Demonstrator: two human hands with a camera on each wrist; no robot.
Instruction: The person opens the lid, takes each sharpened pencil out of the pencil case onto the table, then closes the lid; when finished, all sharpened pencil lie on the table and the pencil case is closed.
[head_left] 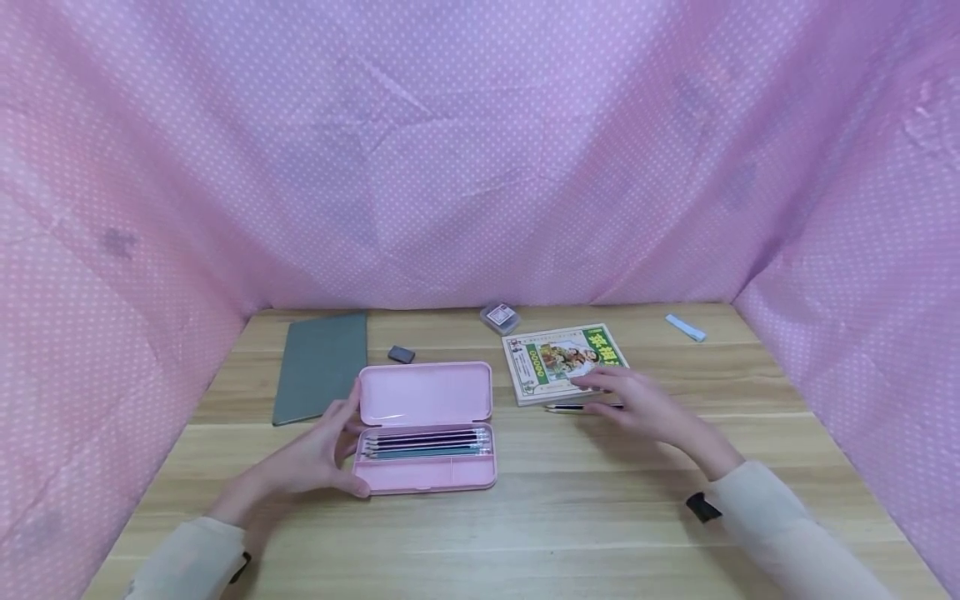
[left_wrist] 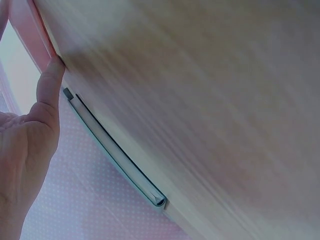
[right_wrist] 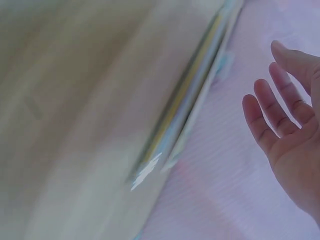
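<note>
And here's the right hand [head_left: 637, 404], well to the right of the pink rectangular pencil case [head_left: 408, 477], thumb and fingers parted, nothing between them in the right wrist view. Right at those fingertips lies the slim dark wooden pencil [head_left: 573, 407], to the right of the case, part of it covered by the hand. Here's the relation that counts: its long axis runs sideways, nearly in line with the long side of the case, sharpened point towards it, and the right hand is much the nearer. (Whether a finger actually touches the wood, I cannot tell.)

Over at the case itself, the left hand [head_left: 318, 454] spans its left end, thumb at the front corner, fingers up by the folded-back lid, spread wide and touching. Inside, a row of dark and teal pencils [head_left: 427, 442] lies lengthwise in the back compartment.

Outward now! The colourful illustrated paperback book [head_left: 566, 358] sits right of the case and further back, the loose pencil along its near edge. Behind the case's lid, a small dark grey block [head_left: 401, 354]; left of the case and further back, a flat grey-green notebook [head_left: 322, 367].
</note>
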